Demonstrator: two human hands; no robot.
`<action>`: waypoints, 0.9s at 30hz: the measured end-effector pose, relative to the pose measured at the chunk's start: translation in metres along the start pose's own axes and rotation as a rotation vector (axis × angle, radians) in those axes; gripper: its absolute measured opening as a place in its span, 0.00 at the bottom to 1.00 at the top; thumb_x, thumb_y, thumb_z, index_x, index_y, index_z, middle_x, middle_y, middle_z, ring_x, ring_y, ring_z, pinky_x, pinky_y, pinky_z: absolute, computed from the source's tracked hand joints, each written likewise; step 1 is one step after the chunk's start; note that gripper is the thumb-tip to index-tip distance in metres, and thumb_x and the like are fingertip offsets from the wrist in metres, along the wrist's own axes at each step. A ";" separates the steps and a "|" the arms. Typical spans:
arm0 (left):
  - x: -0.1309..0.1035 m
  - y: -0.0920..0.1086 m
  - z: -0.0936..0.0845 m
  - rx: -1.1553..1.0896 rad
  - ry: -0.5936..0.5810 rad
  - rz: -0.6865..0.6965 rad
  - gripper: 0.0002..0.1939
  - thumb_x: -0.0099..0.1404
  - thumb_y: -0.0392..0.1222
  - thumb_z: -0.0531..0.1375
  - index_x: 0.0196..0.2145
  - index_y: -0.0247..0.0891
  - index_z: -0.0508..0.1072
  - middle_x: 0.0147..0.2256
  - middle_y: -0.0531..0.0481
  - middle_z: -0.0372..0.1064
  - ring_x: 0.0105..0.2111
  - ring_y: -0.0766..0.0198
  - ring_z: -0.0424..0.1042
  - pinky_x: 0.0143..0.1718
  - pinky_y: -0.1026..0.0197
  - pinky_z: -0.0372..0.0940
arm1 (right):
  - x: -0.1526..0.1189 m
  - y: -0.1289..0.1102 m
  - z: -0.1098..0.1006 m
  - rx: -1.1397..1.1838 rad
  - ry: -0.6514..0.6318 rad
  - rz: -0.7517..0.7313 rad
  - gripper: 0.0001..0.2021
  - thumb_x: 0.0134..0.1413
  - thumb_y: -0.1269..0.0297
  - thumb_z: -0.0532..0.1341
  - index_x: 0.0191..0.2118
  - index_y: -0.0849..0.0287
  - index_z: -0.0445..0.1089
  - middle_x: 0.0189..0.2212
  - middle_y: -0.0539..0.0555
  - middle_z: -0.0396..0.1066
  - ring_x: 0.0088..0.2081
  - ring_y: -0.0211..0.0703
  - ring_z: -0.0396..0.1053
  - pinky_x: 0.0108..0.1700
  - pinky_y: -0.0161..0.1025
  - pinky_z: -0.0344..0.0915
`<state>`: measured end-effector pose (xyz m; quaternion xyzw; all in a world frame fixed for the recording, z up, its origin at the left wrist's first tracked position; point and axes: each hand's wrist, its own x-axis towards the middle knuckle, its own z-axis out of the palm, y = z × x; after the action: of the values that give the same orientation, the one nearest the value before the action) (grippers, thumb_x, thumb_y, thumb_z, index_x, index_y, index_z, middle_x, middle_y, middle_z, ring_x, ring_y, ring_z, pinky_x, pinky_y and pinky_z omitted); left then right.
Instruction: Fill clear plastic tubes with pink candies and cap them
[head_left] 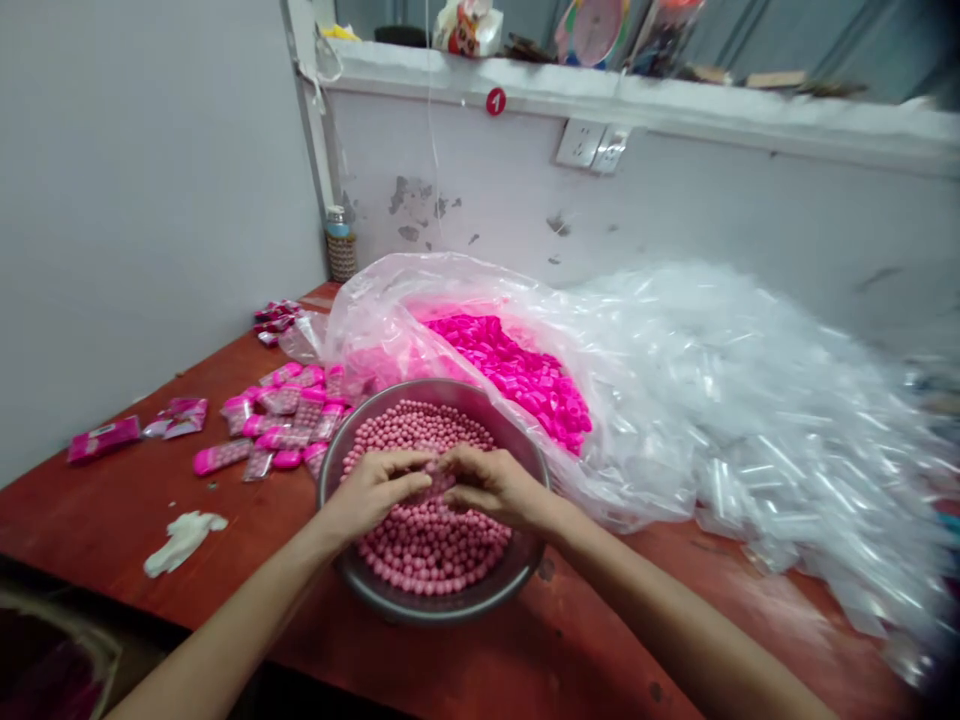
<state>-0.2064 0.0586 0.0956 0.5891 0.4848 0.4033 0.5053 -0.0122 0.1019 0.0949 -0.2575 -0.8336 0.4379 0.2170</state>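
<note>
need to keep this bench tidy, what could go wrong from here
A knock from the left fingers or right fingers, close over the round dark grey bowl, could scatter its small round pink beads. Glossy magenta plastic pieces might also drop among the beads, since their translucent plastic bag lies open right behind the bowl.

Single view from the wearer's head, looking forward and down, near above the table (97,520), hands (375,490) close at centre, wall (675,200) facing the camera, shelf (420,72) along the top.
</note>
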 end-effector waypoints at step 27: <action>0.000 -0.015 -0.001 -0.328 0.190 -0.200 0.16 0.48 0.48 0.65 0.36 0.44 0.75 0.36 0.51 0.74 0.37 0.57 0.72 0.37 0.61 0.68 | 0.088 0.119 -0.168 -0.727 0.471 0.885 0.11 0.40 0.61 0.60 0.26 0.64 0.72 0.27 0.62 0.72 0.32 0.49 0.70 0.32 0.39 0.62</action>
<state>-0.2097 0.0595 0.0810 0.4071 0.5142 0.4782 0.5841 0.0474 0.3179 0.0945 -0.7261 -0.6732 0.1060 0.0912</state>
